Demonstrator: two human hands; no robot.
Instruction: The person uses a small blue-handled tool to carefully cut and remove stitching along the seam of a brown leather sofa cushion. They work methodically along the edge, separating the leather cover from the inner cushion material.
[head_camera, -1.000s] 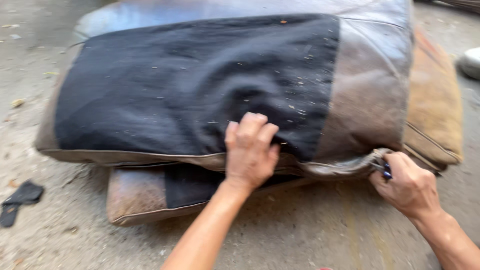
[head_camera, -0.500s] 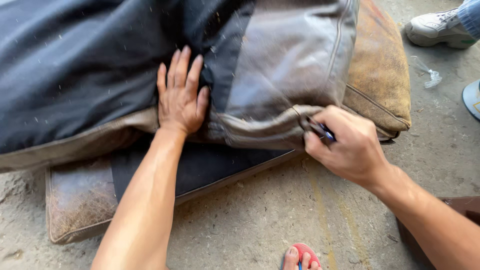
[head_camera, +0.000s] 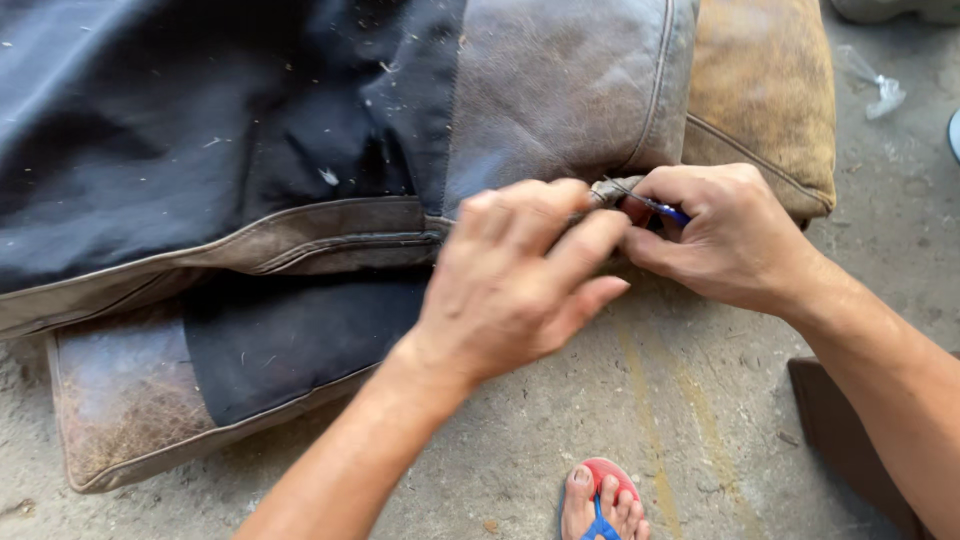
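A large worn cushion (head_camera: 560, 90) of grey-brown leather with a dark fabric panel lies on top of other cushions on a concrete floor. My left hand (head_camera: 510, 275) pinches the cushion's front corner seam with fingers and thumb. My right hand (head_camera: 725, 235) is closed around a small blue-handled tool (head_camera: 668, 210), its tip at the same corner seam, right beside my left fingertips. The tool's working end is hidden between my hands.
A flatter cushion (head_camera: 150, 400) lies beneath, sticking out at the lower left. A tan cushion (head_camera: 765, 90) lies behind at the upper right. My foot in a red and blue sandal (head_camera: 600, 500) stands on the concrete floor (head_camera: 700, 400). A plastic scrap (head_camera: 875, 85) lies at the right.
My left hand has left the flat top of the cushion and moved right to pinch the corner seam beside my right hand. The view has closed in on the corner.
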